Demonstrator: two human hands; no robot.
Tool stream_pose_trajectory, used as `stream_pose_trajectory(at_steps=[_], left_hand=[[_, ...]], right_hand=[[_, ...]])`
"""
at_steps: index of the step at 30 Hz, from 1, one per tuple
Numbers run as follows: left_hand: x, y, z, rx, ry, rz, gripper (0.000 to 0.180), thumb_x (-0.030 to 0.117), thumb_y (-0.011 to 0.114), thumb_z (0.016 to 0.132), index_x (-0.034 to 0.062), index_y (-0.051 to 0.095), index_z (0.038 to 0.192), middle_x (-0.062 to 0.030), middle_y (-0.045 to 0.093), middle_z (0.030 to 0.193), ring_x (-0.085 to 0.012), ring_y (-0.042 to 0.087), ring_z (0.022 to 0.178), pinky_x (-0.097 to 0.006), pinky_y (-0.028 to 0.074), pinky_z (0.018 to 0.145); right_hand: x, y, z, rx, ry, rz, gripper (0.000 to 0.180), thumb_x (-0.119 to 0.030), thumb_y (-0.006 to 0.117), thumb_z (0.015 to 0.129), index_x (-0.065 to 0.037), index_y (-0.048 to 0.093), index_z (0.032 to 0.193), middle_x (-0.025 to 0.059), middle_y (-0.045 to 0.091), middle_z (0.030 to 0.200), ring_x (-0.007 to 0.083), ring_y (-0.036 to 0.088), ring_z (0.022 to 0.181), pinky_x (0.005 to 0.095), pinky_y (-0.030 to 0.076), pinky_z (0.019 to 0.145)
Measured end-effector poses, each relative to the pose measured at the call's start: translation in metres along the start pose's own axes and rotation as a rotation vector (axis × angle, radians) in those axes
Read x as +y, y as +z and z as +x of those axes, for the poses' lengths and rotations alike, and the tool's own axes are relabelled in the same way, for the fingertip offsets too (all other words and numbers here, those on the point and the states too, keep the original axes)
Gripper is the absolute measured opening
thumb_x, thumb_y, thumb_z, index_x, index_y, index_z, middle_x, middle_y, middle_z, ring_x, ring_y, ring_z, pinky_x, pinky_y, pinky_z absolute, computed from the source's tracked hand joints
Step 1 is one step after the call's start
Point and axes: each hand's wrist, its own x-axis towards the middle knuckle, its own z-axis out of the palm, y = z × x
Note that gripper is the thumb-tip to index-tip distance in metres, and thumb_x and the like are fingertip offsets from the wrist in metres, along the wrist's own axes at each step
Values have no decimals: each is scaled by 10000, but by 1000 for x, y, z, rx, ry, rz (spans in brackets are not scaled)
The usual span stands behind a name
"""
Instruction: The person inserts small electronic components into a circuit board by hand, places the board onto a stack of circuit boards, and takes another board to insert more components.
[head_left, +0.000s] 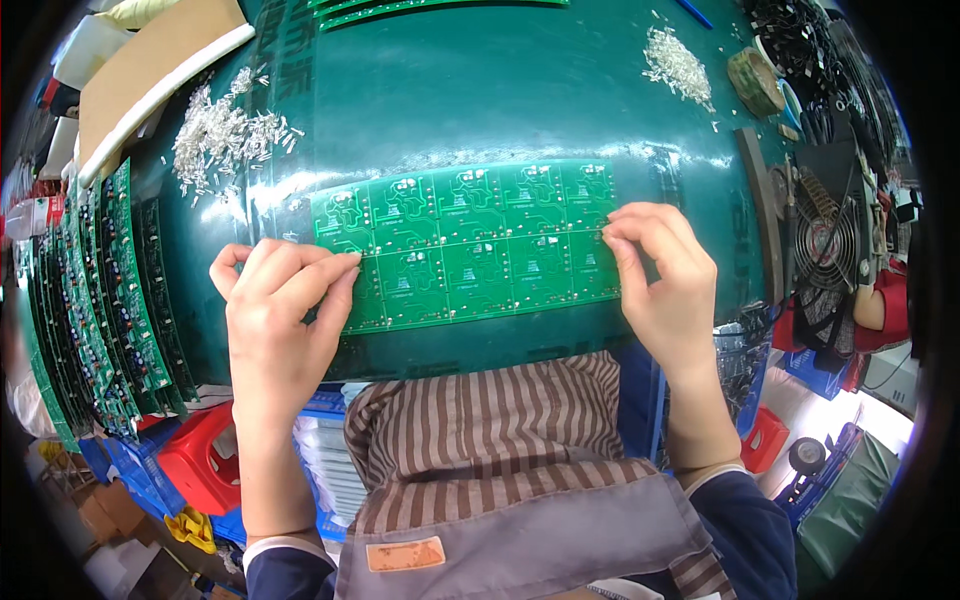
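A green circuit board panel (pixel 475 250), divided into several repeated sections, lies on the green work mat in front of me. Over its left edge, my left hand (pixel 285 295) has thumb and forefinger pinched together, the tips close to the board's surface. My right hand (pixel 665 275) makes a similar pinch at the right edge, along the same middle seam. A tiny pale speck shows at each pair of fingertips, too small to name. Small clear pin-like parts lie heaped beyond the board, in a left pile (pixel 225 135) and a right pile (pixel 678 65).
Populated circuit boards (pixel 105 300) stand in a row on the left. More green boards (pixel 430 12) lie at the far edge. A fan (pixel 825 235) and dark cables (pixel 800 40) are on the right. Below the table are red stools (pixel 203 458) and blue crates.
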Motion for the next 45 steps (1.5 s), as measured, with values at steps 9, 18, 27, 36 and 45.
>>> stream_pose_trajectory(at_steps=[9, 18, 27, 36, 45], left_hand=[[0, 2, 1, 13, -1, -5, 102, 58, 763, 795, 106, 694, 852, 9, 665, 837, -181, 617, 793, -402, 345, 873], [0, -4, 11, -95, 73, 54, 69, 70, 737, 814, 81, 684, 857, -10, 641, 832, -199, 607, 830, -445, 336, 947], [2, -1, 8, -49, 102, 99, 96, 74, 756, 795, 93, 677, 846, -3, 640, 815, -185, 623, 817, -455, 341, 959], [4, 4, 9, -25, 121, 134, 107, 62, 756, 789, 98, 675, 848, 2, 636, 811, -177, 618, 799, -455, 349, 955], [4, 8, -5, 48, -75, -21, 100, 84, 785, 775, 101, 709, 839, -6, 637, 809, -198, 607, 802, -406, 347, 911]], right_hand=[[6, -3, -4, 0, 4, 42, 181, 59, 724, 801, -22, 712, 962, 115, 702, 972, 266, 687, 894, 337, 548, 781], [1, -3, 9, 15, 10, 21, 183, 14, 755, 794, -28, 716, 968, 114, 688, 945, 267, 676, 883, 351, 538, 774], [0, -4, 14, 0, -77, -25, 199, 2, 777, 764, -39, 713, 948, 99, 680, 951, 272, 654, 902, 358, 528, 771], [-22, 15, 44, -129, -341, 96, 275, -107, 801, 749, -29, 678, 983, 111, 664, 1029, 301, 623, 974, 401, 496, 864], [-44, 28, 61, -584, -389, -45, 1094, -254, 948, 553, -95, 386, 1478, 209, 458, 1376, 398, 440, 1287, 507, 333, 1108]])
